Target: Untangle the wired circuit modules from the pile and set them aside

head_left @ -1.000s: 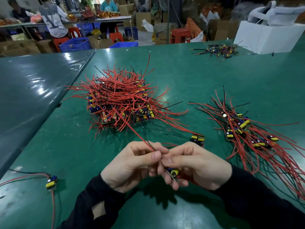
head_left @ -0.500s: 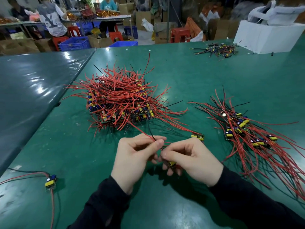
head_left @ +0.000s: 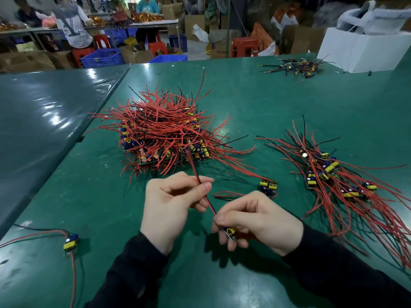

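A tangled pile [head_left: 164, 134] of red and black wires with small yellow-and-blue circuit modules lies on the green table [head_left: 266, 103], ahead of my hands. My right hand [head_left: 255, 221] grips one small module [head_left: 229, 232] between its fingers. That module's red and black wires [head_left: 208, 201] run up and left, and my left hand [head_left: 171, 203] pinches them between thumb and forefinger; they reach to the pile's near edge. A set-aside spread of modules [head_left: 333, 174] with long red wires lies to the right.
One loose module [head_left: 268, 185] lies just beyond my right hand. Another module [head_left: 70, 242] with red and black wires sits at the near left. A small heap of dark-wired parts [head_left: 295, 67] and a white box [head_left: 362, 50] are at the far right. People work at tables behind.
My hands have drawn apart: the right hand has pulled the module back toward me, the left now pinches the wires further along. A stretch of wire shows between them.
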